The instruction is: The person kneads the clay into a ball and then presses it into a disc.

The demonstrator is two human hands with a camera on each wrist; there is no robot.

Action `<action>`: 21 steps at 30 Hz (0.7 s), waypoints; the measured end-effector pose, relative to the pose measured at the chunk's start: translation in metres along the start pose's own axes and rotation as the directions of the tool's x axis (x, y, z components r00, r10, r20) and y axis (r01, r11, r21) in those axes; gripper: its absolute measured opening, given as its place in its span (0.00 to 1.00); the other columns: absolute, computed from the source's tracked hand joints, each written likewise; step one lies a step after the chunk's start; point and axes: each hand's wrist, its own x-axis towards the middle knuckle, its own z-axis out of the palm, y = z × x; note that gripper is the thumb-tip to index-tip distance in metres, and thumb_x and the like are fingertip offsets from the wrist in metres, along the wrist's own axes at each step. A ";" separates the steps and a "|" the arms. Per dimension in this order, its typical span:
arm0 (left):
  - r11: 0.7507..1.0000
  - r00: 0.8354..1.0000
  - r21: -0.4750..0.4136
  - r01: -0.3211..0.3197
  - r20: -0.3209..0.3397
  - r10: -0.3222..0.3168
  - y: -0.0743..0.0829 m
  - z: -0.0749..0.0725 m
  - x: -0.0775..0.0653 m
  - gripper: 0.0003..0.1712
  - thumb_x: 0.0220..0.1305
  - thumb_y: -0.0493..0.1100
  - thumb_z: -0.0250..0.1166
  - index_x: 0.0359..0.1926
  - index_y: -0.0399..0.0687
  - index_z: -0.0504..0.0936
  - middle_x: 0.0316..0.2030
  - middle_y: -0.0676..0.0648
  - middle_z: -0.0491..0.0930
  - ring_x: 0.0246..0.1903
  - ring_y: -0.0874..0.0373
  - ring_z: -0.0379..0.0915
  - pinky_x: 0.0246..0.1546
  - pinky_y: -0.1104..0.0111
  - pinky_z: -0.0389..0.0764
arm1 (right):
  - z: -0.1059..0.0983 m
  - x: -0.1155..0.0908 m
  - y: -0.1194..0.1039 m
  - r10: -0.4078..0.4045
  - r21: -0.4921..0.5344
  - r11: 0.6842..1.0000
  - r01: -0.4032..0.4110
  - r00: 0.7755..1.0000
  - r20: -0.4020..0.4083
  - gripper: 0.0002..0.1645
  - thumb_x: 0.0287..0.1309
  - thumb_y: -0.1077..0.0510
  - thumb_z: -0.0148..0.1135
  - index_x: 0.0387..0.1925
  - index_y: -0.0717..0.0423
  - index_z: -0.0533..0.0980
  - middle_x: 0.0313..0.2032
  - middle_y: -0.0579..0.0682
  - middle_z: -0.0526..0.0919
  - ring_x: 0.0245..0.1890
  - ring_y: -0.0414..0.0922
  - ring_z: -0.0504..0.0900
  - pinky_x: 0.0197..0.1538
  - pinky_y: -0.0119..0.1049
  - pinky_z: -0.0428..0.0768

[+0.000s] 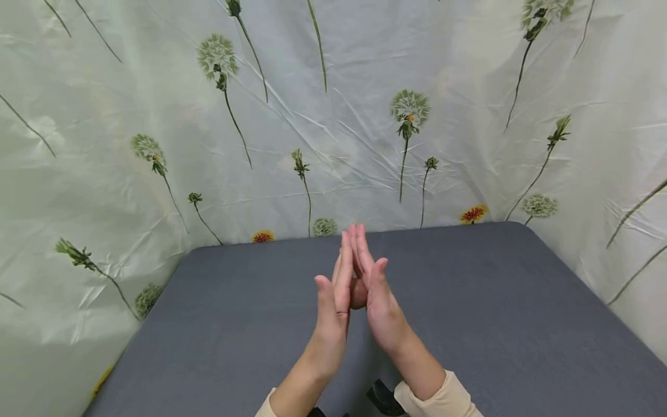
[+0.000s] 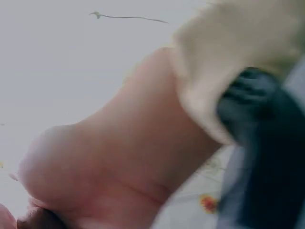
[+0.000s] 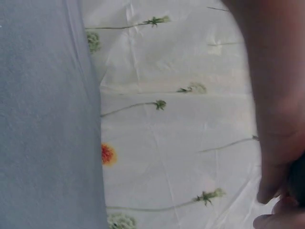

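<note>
A small brown rounded ball (image 1: 358,295) sits between two palms, above the grey table. My left hand (image 1: 333,310) is on its left side and my right hand (image 1: 383,307) on its right. Both hands stand upright with straight fingers; the fingertips meet above the ball and the thumbs point up. Part of the ball is hidden by the palms. In the left wrist view, a blurred dark piece of the ball (image 2: 42,219) shows at the bottom edge. The right wrist view has a dark rounded piece (image 3: 298,181) by the fingers at its right edge.
The grey table (image 1: 234,313) spreads out under and around the hands. A pale curtain (image 1: 354,139) printed with dandelions hangs behind it and along both sides. Cream sleeves (image 1: 438,399) and a black strap piece (image 1: 385,398) are near the bottom edge.
</note>
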 end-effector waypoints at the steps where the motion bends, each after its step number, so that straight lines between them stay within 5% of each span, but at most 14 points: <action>1: 1.000 1.000 -0.002 -0.007 -0.016 0.007 0.002 -0.003 0.000 0.44 0.77 0.73 0.07 0.87 0.67 0.29 0.87 0.58 0.27 0.86 0.56 0.16 0.80 0.33 0.25 | 0.004 0.000 0.001 -0.008 0.003 1.000 0.008 1.000 0.014 0.49 0.78 0.26 0.08 0.87 0.46 0.29 0.88 0.44 0.34 0.88 0.42 0.41 0.79 0.17 0.47; 3: 1.000 0.999 -0.006 0.000 -0.054 -0.001 0.005 -0.011 0.001 0.45 0.75 0.75 0.07 0.87 0.69 0.29 0.87 0.60 0.27 0.86 0.59 0.18 0.81 0.35 0.27 | 0.012 -0.002 0.002 -0.017 0.005 1.000 0.017 0.999 0.033 0.48 0.79 0.27 0.08 0.87 0.47 0.29 0.88 0.44 0.33 0.88 0.42 0.34 0.80 0.17 0.45; 4: 1.000 0.997 0.002 0.011 -0.078 -0.011 0.005 -0.015 0.002 0.46 0.75 0.76 0.07 0.87 0.70 0.29 0.87 0.60 0.28 0.86 0.56 0.36 0.82 0.39 0.38 | 0.017 -0.004 0.002 -0.026 -0.001 1.000 0.026 0.999 0.039 0.46 0.80 0.29 0.08 0.87 0.47 0.30 0.88 0.44 0.33 0.88 0.43 0.33 0.80 0.17 0.43; 9: 0.994 0.987 -0.078 0.071 -0.142 -0.082 -0.001 -0.027 0.010 0.45 0.74 0.78 0.09 0.87 0.75 0.31 0.87 0.62 0.33 0.85 0.57 0.46 0.83 0.43 0.44 | 0.030 -0.011 -0.005 -0.103 -0.044 0.993 0.105 0.993 0.050 0.41 0.84 0.34 0.10 0.88 0.47 0.33 0.88 0.44 0.34 0.88 0.43 0.29 0.81 0.20 0.38; 10: 0.992 0.988 -0.099 0.080 -0.126 -0.092 -0.004 -0.027 0.011 0.45 0.74 0.78 0.10 0.87 0.74 0.31 0.87 0.62 0.33 0.85 0.57 0.46 0.84 0.44 0.42 | 0.029 -0.012 -0.008 -0.127 -0.051 0.990 0.130 0.991 0.049 0.41 0.84 0.35 0.10 0.88 0.46 0.33 0.88 0.45 0.35 0.88 0.43 0.29 0.81 0.21 0.37; 11: 0.988 0.990 -0.127 0.084 -0.099 -0.097 -0.007 -0.025 0.011 0.45 0.75 0.77 0.10 0.87 0.73 0.31 0.87 0.64 0.32 0.87 0.60 0.27 0.84 0.40 0.31 | 0.027 -0.012 -0.012 -0.139 -0.049 0.989 0.141 0.989 0.044 0.41 0.84 0.34 0.10 0.88 0.45 0.33 0.88 0.44 0.36 0.88 0.41 0.30 0.82 0.22 0.37; 14: 0.983 0.994 -0.147 0.111 -0.003 -0.113 -0.014 -0.017 0.008 0.45 0.76 0.76 0.09 0.87 0.69 0.28 0.86 0.65 0.26 0.86 0.60 0.16 0.82 0.37 0.25 | 0.017 -0.012 -0.021 -0.147 -0.047 0.988 0.148 0.989 0.025 0.43 0.82 0.30 0.09 0.88 0.40 0.32 0.88 0.42 0.38 0.88 0.39 0.36 0.84 0.28 0.36; 17: 0.991 0.995 -0.093 0.096 0.048 -0.092 -0.011 -0.008 0.000 0.43 0.77 0.73 0.08 0.86 0.67 0.26 0.86 0.63 0.21 0.85 0.56 0.10 0.79 0.32 0.22 | 0.008 -0.009 -0.020 -0.103 -0.044 0.994 0.103 0.995 0.017 0.43 0.79 0.27 0.07 0.87 0.36 0.30 0.88 0.39 0.37 0.88 0.39 0.38 0.83 0.27 0.39; 21: 0.999 0.999 -0.025 0.022 0.028 -0.021 0.001 -0.006 -0.006 0.43 0.77 0.74 0.08 0.86 0.69 0.26 0.86 0.59 0.22 0.85 0.54 0.11 0.78 0.31 0.23 | 0.005 -0.006 -0.007 -0.054 -0.028 0.998 0.054 0.998 0.020 0.44 0.79 0.27 0.08 0.87 0.35 0.27 0.88 0.41 0.34 0.88 0.43 0.34 0.80 0.18 0.43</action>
